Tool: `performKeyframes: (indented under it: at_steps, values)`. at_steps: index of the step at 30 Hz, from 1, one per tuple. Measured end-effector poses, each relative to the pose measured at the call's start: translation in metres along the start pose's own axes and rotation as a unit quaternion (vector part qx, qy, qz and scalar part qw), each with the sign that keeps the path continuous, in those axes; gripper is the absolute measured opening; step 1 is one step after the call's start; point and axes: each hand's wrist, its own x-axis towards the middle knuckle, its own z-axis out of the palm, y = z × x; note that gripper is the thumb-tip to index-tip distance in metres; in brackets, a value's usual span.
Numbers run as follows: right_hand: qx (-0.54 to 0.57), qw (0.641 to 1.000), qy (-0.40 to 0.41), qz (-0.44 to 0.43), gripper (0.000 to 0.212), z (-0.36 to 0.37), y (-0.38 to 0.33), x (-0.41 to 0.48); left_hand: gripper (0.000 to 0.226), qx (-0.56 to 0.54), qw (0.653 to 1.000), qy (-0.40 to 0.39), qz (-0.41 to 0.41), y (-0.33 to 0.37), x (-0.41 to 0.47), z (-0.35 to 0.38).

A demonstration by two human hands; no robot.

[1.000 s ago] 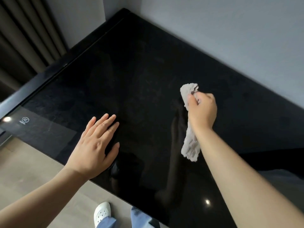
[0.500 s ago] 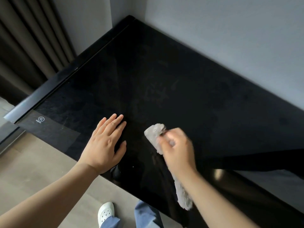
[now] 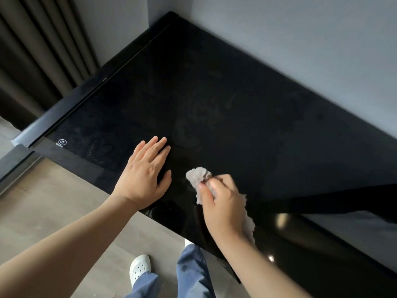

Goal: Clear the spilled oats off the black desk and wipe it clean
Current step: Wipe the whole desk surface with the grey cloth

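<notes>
The glossy black desk (image 3: pixel 247 117) fills most of the view, with faint smear marks near its middle. No oats show on it. My right hand (image 3: pixel 223 205) grips a crumpled grey cloth (image 3: pixel 196 175) near the desk's front edge; the cloth's tail trails under my wrist. My left hand (image 3: pixel 144 175) lies flat on the desk just left of the cloth, fingers straight and together, holding nothing.
A grey wall (image 3: pixel 300 39) borders the desk's far side, and dark curtains (image 3: pixel 38 50) hang at the left. Below the front edge is a pale wood floor (image 3: pixel 53 207), my blue trouser legs and a white clog (image 3: pixel 139 268).
My right hand has dragged the cloth from the desk's middle toward the front edge, close to my left hand. My left hand has stayed flat in place.
</notes>
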Motion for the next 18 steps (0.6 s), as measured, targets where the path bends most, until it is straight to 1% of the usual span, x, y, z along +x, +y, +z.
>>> performKeyframes:
  at_steps: [2,3,4,6,7,8,10,11,13,15,17,18]
  values:
    - [0.059,0.996,-0.060,0.004,0.031,-0.014,-0.005,-0.009,0.061,0.003,1.000,0.003,-0.002,0.001,-0.003,-0.002]
    - [0.074,0.996,-0.051,0.013,0.038,-0.024,-0.006,-0.003,0.061,0.004,1.000,0.009,-0.005,0.003,-0.005,-0.002]
    - [0.075,0.997,-0.015,0.027,0.042,-0.034,-0.005,0.009,0.061,0.003,1.000,0.013,-0.004,0.004,-0.005,-0.003]
    - [0.053,0.993,0.081,0.062,0.043,-0.051,0.005,0.045,0.062,-0.005,1.000,0.019,0.001,0.005,-0.001,-0.005]
    - [0.045,0.989,0.113,0.082,0.044,-0.055,0.010,0.062,0.062,-0.009,1.000,0.019,0.004,0.005,0.001,-0.005]
    - [0.036,0.987,0.126,0.098,0.044,-0.054,0.014,0.075,0.063,-0.010,1.000,0.017,0.007,0.005,0.002,-0.004]
    - [0.011,0.988,0.108,0.112,0.042,-0.040,0.018,0.083,0.064,-0.026,0.999,0.020,0.014,0.003,0.002,-0.004]
    - [-0.016,0.988,0.097,0.116,0.038,-0.030,0.016,0.077,0.062,-0.049,0.998,0.032,0.017,0.003,0.000,-0.005]
    - [-0.064,0.990,0.093,0.086,0.026,-0.010,0.007,0.050,0.056,-0.098,0.992,0.076,0.014,-0.001,-0.009,-0.012]
    - [-0.047,0.995,0.084,0.022,0.020,0.003,-0.005,0.013,0.054,-0.106,0.990,0.098,0.006,-0.008,-0.026,-0.017]
    - [-0.004,0.999,0.031,-0.024,0.017,0.010,-0.012,-0.025,0.057,-0.077,0.994,0.075,0.004,-0.017,-0.049,-0.014]
    - [0.021,0.999,-0.007,-0.026,0.018,0.010,-0.014,-0.041,0.059,-0.063,0.996,0.057,0.002,-0.021,-0.062,-0.010]
